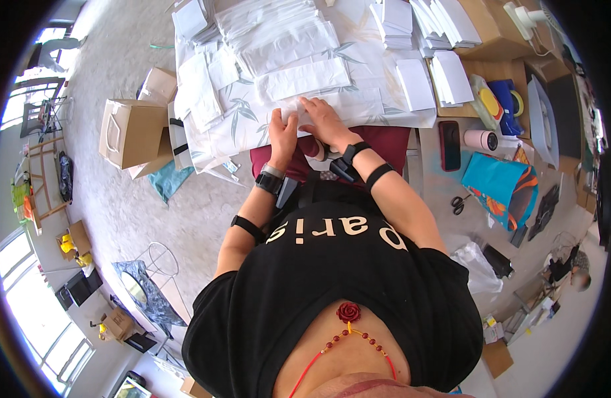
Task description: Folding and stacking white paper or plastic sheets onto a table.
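Note:
My left hand [283,136] is at the near edge of the table, its thumb and forefinger apart. Beside it, my right hand [328,123] reaches leftward with fingers stretched out and thumb apart. Both sets of fingertips touch a thin, whitish, see-through sheet or bag [294,105], hard to make out against the tablecloth [252,136] with its grey-green leaf print. Just beyond my fingers lies a flat white packet [304,78]. Farther back is a wide heap of thin white packets [279,36]. More white packets [200,89] lie on the left.
Stacks of white folded paper pieces [415,85] line the table's right side. A dark phone [450,146], a pink tumbler [480,140], black scissors [458,204] and a blue patterned bag [498,189] are at my right. An open cardboard box [134,136] stands left of the table.

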### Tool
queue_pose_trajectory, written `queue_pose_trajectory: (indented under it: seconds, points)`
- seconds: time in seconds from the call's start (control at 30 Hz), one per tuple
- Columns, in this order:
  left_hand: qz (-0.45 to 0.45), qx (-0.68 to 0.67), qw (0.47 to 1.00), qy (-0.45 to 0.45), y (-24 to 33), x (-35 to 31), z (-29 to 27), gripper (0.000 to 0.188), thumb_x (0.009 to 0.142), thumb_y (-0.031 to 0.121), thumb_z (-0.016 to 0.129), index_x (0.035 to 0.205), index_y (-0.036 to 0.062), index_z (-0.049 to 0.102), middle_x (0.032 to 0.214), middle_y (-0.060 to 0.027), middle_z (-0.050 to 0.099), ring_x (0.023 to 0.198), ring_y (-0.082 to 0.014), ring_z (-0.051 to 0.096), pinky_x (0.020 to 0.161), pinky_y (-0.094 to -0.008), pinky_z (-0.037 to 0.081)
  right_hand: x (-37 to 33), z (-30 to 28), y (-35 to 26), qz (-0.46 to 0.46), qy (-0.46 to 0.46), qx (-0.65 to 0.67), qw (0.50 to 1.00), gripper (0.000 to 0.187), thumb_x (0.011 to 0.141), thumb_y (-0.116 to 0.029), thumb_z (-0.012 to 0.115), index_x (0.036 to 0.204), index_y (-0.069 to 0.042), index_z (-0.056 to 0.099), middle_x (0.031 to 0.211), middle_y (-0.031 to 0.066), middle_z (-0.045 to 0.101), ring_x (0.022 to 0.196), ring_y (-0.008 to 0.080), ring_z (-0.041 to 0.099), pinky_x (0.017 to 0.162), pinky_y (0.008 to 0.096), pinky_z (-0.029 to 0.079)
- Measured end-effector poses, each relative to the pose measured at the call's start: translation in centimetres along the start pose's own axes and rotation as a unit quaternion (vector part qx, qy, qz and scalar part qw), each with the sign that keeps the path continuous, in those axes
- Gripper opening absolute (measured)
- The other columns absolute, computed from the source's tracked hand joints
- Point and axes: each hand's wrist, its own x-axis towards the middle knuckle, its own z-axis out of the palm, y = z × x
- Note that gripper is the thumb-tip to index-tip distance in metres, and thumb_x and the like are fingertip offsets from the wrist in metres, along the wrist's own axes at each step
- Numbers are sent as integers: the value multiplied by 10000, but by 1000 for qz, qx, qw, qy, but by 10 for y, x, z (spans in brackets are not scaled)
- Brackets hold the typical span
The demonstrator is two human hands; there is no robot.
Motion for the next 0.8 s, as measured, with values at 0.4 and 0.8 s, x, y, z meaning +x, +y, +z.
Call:
queue_pose_trajectory:
  seconds: [0.4,0.8]
  points:
    - [17,106,987,-121,14,-2,19,628,1038,388,611,1444,-82,518,1556,-377,381,1406,-400,493,1112,-374,432,-20,-34,23,228,109,139,957,468,967,-195,701,1358,21,563,952,179,752,864,266,752,778,359,581]
    - [0,-78,997,22,-2,8,-15,541,1093,330,524,1442,-83,529,1427,-206,594,1298,-237,560,1109,-355,431,-15,-17,32,147,165,30,975,398,870,-51,718,1243,2,590,818,146,715,748,337,707,698,430,552]
